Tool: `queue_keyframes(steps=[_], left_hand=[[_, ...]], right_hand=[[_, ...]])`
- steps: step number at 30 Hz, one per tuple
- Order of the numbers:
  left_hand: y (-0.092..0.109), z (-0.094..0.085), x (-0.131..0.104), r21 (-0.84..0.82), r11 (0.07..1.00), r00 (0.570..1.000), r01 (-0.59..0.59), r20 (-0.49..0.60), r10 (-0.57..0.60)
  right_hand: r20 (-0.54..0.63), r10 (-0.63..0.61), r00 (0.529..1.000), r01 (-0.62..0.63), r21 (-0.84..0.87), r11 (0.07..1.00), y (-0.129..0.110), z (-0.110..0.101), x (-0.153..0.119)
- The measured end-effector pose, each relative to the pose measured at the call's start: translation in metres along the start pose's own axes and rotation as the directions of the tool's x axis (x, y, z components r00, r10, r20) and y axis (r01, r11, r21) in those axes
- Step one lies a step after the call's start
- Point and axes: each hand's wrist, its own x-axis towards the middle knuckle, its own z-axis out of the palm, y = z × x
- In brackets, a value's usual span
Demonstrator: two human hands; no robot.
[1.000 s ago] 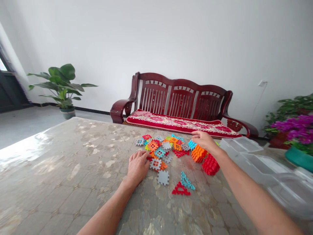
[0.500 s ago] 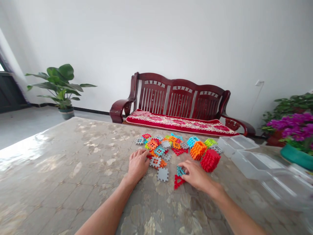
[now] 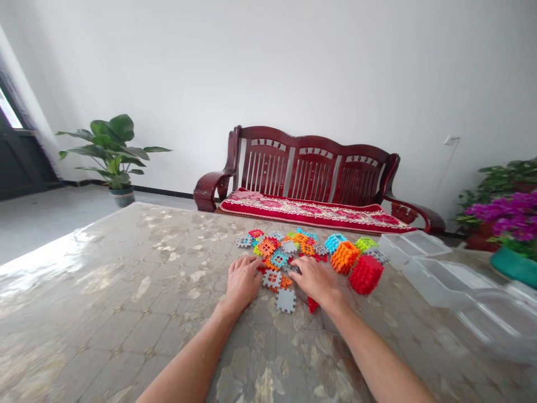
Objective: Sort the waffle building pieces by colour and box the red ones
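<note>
A loose pile of plastic interlocking tiles lies before me, with a teal window tile (image 3: 279, 258) and an orange one (image 3: 267, 247) on it. At its left edge rests my left hand (image 3: 244, 281), palm down, fingers stretched out, fingertips beside a red piece. My right hand (image 3: 314, 278) reaches over the pile's right side, fingers bent and thumb apart, close to a grey tile partly hidden by it. A grey window tile (image 3: 272, 279) and a plain grey square tile (image 3: 286, 301) lie between my hands. Under my right wrist shows part of a red triangular piece (image 3: 312, 304).
To the right stand stacks of tiles: red (image 3: 366, 275), orange (image 3: 344, 257), blue (image 3: 335, 243), green (image 3: 366, 243) and grey (image 3: 377, 255). Clear plastic boxes (image 3: 436, 280) sit beyond them. A wooden bench (image 3: 314, 168) is behind the table (image 3: 138, 313); purple flowers (image 3: 509, 215) stand far right.
My right hand has moved forward and left, from the blue and red triangular pieces to the pile. My left hand stays at the pile's edge. The view has shifted slightly.
</note>
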Motion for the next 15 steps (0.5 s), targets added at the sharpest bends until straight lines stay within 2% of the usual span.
queue_keyframes(steps=[5, 8, 11, 15], left_hand=[[-0.002, 0.004, 0.001, -0.004, 1.0, 1.0, -0.003, -0.019, 0.002], [-0.003, 0.004, 0.002, -0.003, 1.0, 1.0, -0.003, -0.015, 0.003], [-0.003, 0.003, 0.001, -0.002, 1.0, 1.0, -0.006, -0.009, 0.006], [-0.003, 0.003, 0.001, 0.002, 1.0, 1.0, -0.008, -0.009, 0.008]], right_hand=[[0.001, -0.131, 0.991, 0.13, -0.116, 0.985, 0.0, 0.001, -0.004], [-0.044, -0.107, 0.993, 0.102, -0.113, 0.988, 0.004, -0.005, -0.006], [-0.131, 0.02, 0.991, -0.025, -0.04, 0.999, 0.013, -0.012, -0.01], [-0.231, 0.281, 0.931, -0.22, 0.257, 0.941, 0.036, -0.013, -0.023]])
